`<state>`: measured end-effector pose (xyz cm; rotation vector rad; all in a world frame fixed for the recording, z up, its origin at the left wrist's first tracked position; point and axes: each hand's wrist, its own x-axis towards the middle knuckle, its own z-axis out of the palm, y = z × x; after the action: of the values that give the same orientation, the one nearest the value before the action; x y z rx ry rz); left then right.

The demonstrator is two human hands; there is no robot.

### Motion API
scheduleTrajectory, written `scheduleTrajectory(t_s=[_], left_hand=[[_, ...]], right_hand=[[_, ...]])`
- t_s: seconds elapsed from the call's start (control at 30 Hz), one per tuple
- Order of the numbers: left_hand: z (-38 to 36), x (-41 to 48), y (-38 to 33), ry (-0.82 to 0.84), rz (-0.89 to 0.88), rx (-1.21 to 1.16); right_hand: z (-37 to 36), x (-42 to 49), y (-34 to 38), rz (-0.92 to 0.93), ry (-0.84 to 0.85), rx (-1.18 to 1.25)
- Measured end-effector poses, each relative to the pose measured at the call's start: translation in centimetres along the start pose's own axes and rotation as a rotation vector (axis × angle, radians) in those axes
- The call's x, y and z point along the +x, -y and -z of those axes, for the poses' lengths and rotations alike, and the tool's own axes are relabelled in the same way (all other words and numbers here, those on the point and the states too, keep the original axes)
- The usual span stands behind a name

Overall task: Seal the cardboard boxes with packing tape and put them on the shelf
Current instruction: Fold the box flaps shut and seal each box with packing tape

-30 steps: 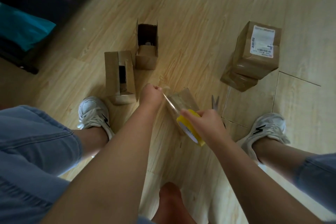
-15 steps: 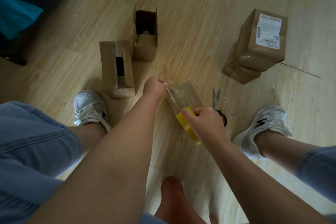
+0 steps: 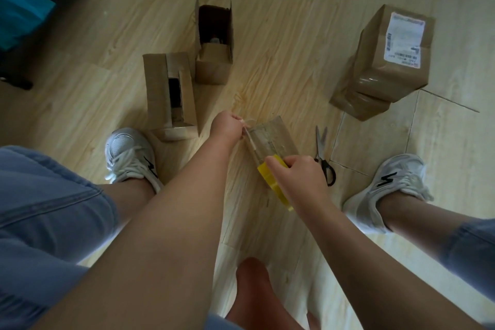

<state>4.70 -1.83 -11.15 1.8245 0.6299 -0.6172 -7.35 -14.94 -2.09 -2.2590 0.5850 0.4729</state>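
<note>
From the head camera, we see our left hand pinching the free end of the clear packing tape strip, fingers curled tight on it. Our right hand grips the yellow-cored roll of packing tape, and the strip runs taut between the two. It lies over the small brown cardboard box that rests on the pale wood-look floor between our feet.

We judge the tape thin, sticky and quick to fold onto itself, so it is best held only at its very end and kept under tension. The roll is stiff and takes a firm grasp around its rim. The box looks light and may slide under the pull, so it wants a press from above.

The black-handled scissors lie just right of the box. Two open-topped brown cardboard boxes stand further out on the left. A taped brown box with a white label sits on another on the right. No shelf is in view.
</note>
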Motion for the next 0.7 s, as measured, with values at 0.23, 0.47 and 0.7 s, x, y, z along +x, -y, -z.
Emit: scheduleTrajectory(t_s=[0.23,0.47,0.7], left_hand=[[-0.3,0.4,0.1,-0.014,0.015,0.168],[-0.1,-0.2,-1.0,0.031,0.155,0.175],[-0.1,-1.2,-0.4,0.004,-0.008,0.193]], right_hand=[[-0.1,0.2,-0.1,-0.010,0.008,0.041],[-0.1,0.2,-0.6,-0.014,-0.004,0.037],[0.5,0.1,-1.2,-0.008,-0.019,0.011]])
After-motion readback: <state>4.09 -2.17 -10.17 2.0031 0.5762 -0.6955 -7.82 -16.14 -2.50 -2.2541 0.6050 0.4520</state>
